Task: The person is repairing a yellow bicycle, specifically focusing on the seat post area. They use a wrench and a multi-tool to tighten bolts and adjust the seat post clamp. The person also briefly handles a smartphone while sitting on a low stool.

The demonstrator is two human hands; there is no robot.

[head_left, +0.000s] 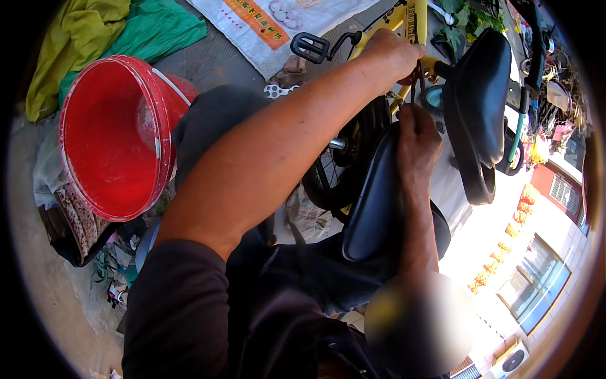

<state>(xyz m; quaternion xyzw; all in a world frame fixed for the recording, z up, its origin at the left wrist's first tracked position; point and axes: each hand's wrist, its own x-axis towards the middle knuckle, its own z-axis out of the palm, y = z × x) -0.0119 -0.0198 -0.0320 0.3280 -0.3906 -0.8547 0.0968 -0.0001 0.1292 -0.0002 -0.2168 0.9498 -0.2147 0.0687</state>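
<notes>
Yellow bicycle (413,25) just ahead, beside both hands. Left hand (392,55) curled at its frame, can't tell on what; right hand (421,140) pinches thin dark strip (413,85). Slipping fingers could scrape knuckles.

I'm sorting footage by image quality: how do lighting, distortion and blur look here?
Head view: sunlight nearly bleaches the house wall at right, while the dark sleeve loses detail; head view: fisheye distortion tilts the building, with black corners; head view: a round blur patch hides the lower right, while the left hand and right hand look fairly sharp.
</notes>
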